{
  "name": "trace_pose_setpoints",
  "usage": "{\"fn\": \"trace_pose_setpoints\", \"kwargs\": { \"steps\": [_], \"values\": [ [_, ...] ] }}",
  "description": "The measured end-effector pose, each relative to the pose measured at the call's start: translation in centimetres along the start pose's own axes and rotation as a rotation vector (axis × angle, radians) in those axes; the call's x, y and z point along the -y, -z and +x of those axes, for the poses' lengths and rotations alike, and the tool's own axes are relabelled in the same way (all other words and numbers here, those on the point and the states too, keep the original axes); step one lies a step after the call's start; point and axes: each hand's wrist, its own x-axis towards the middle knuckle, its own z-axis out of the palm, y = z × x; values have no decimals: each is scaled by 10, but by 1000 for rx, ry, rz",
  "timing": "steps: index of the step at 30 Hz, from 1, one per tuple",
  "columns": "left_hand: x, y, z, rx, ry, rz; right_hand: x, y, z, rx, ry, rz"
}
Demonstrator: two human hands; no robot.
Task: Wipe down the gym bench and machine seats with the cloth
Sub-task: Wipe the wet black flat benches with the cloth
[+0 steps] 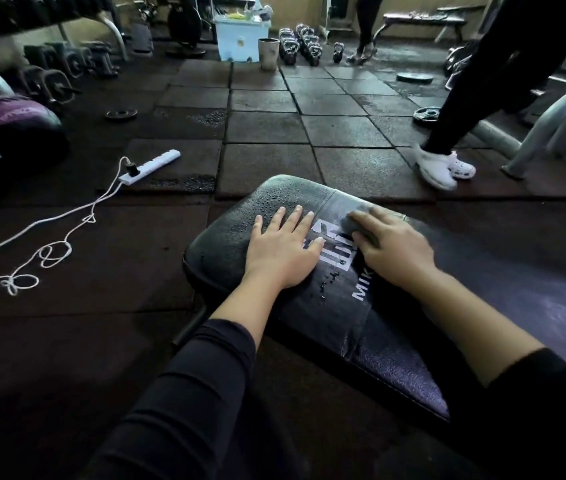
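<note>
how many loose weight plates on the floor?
3. One plate lies left of centre near the dumbbells, one far right by the frame, one beside the standing person's leg. Others may be hidden.

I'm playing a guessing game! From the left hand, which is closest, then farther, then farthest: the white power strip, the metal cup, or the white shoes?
Measured from the left hand on the bench:
1. White power strip, on the floor to the left.
2. White shoes, on the right.
3. Metal cup, far back by the kettlebells.
</note>
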Motion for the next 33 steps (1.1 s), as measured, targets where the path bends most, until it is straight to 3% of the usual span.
{"fn": "trace_pose_setpoints", "kwargs": {
  "steps": [7, 19, 25, 29, 31, 33],
  "values": [
    [16, 11, -14, 70, -75, -61, 16, -4, -10, 8, 14, 7],
    [62, 6, -44, -64, -71, -27, 23, -3, -2, 84, 14, -23],
    [69, 5, -37, -50, -89, -69, 68, -18, -41, 81, 310, 21],
    [71, 5, -37, -47, -85, -67, 49, -6, -76, 119, 564, 99],
    [69, 5, -40, -54, -57, -65, 29, 2, -72, 147, 591, 125],
    [67, 5, -42, -57, -32, -68, 13, 6, -56, 108, 495, 113]
  ]
}}
